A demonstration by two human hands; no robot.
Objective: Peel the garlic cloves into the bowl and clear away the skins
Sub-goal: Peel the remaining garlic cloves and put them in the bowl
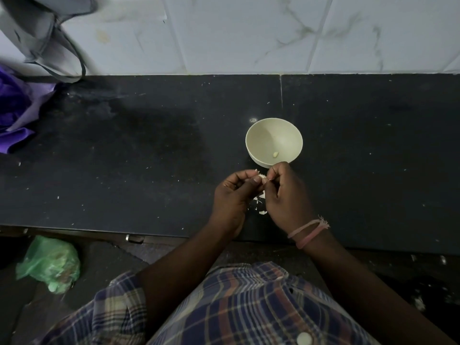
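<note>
Head view looks down on a dark speckled stone desk (149, 150) set against a white marbled tile wall (249, 33). Both hands meet just in front of a small cream round bowl (263, 135), which stands on the desk and holds one pale peeled garlic clove (275, 154) near its bottom. The left hand (231, 192) curls its fingers and thumb round a small whitish garlic clove (261, 176), and the right hand (283, 192) pinches the same clove from the other side, fingers bent. Thin white garlic skins (260, 206) lie on the desk directly beneath the hands. A pink thread band (308, 231) circles the right wrist. At the desk's far left lie a purple cloth (17, 113) and a grey bag (32, 36). A green plastic bag (49, 263) sits on the floor below.
</note>
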